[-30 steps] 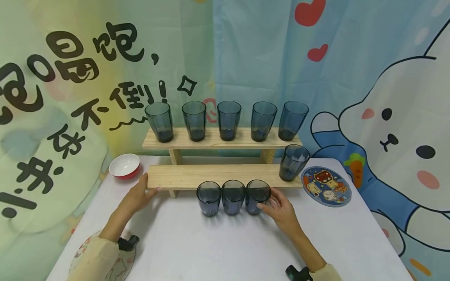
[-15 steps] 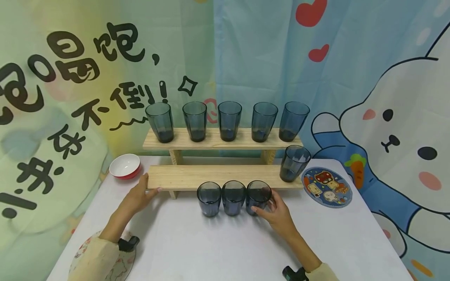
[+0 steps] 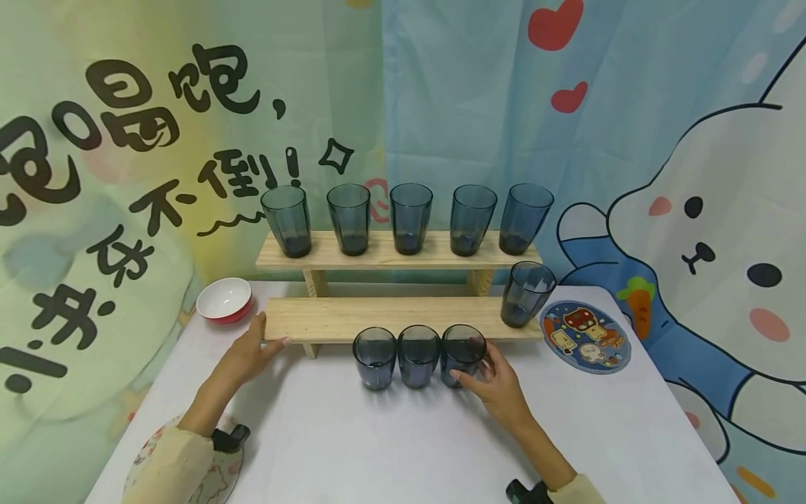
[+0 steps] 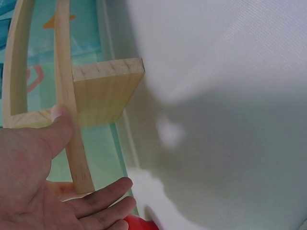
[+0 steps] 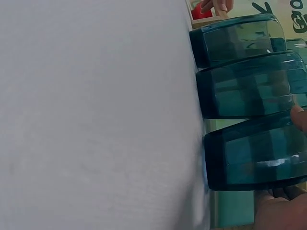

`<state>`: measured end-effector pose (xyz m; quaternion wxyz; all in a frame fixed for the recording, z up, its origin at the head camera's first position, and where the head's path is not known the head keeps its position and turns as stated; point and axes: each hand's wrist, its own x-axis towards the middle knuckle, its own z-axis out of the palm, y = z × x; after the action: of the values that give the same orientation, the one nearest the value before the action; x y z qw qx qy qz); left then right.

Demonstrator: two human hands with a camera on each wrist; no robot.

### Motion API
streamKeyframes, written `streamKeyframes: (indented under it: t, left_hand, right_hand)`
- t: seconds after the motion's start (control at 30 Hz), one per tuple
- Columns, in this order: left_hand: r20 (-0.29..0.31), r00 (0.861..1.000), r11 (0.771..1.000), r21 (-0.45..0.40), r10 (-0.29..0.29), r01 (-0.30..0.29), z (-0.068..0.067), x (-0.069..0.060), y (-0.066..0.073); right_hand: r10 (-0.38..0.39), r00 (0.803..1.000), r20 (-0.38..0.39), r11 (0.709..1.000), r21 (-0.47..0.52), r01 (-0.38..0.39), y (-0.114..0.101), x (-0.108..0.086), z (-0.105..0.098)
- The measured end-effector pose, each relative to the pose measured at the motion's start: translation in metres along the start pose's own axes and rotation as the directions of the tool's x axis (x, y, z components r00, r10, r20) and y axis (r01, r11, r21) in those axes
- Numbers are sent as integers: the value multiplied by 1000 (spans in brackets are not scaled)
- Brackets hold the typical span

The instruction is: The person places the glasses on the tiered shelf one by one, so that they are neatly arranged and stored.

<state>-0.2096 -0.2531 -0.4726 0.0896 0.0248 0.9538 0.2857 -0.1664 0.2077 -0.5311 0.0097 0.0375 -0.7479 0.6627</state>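
Observation:
My left hand holds the left end of the lower plank of a two-tier wooden rack. In the left wrist view the thumb lies along the plank's edge, with the other fingers around its end. Three dark blue-grey drinking glasses stand upright in a row on the table before the rack: a left glass, a middle glass and a right glass. My right hand grips the right glass, thumb in front and fingers around its right side, partly hidden behind it.
Several matching glasses line the upper tier, and one glass stands at the lower tier's right end. A red-and-white bowl is left of the rack. A round blue mat lies right; a patterned mat is under the left forearm.
My right thumb has slid slightly left across the front of the right glass, and the right forearm has shifted a little left. The glasses and left hand stay in place.

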Motion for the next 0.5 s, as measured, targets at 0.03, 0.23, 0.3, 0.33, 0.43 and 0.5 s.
streamKeyframes:
  t: [0.03, 0.23, 0.3, 0.33, 0.43, 0.5]
  left_hand:
    - [0, 1000, 1000, 1, 0, 0, 0, 0, 0]
    - [-4, 1000, 1000, 1, 6, -6, 0, 0, 0]
    - [-3, 1000, 1000, 0, 7, -7, 0, 0, 0]
    - [-3, 1000, 1000, -2, 7, -7, 0, -1, 1]
    - [-6, 1000, 1000, -3, 10, -10, 0, -1, 0]
    - [-8, 1000, 1000, -3, 11, -11, 0, 0, 0]
  right_hand:
    - [2, 1000, -1, 1000, -8, -2, -1, -1, 0]
    - [-12, 1000, 1, 999, -49, 12, -13, -4, -3]
    - [-13, 1000, 5, 998, -60, 13, -19, -4, -4]
    - [-13, 1000, 6, 998, -63, 14, -22, -5, -4]
    - [-16, 1000, 6, 998, -61, 16, -33, -5, -6]
    - [-21, 1000, 3, 998, -55, 21, -41, -5, -7]
